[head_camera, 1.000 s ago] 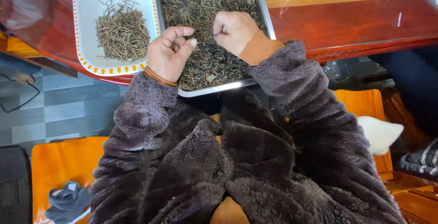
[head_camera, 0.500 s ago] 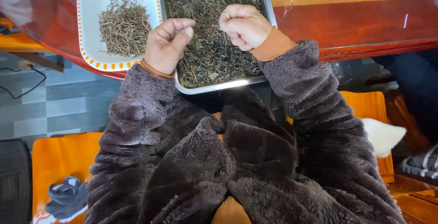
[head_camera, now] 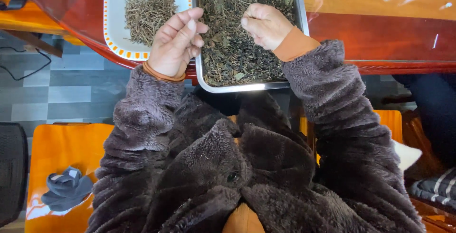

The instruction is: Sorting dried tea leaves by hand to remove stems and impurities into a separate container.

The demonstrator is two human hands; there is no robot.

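Seen from the head camera, the metal tray (head_camera: 297,33) of dark dried leaves (head_camera: 237,29) serves as the landmark on the counter (head_camera: 380,29), its long axis running away from the person and its near edge overhanging the counter's rim. Over its right half the right hand (head_camera: 266,24) hovers curled with fingertips pinched together, though whether anything sits between them cannot be told; the left hand (head_camera: 176,41) is loosely curled at the tray's left rim, just beside the white dish (head_camera: 114,14) of pale stems (head_camera: 148,10) left of it.
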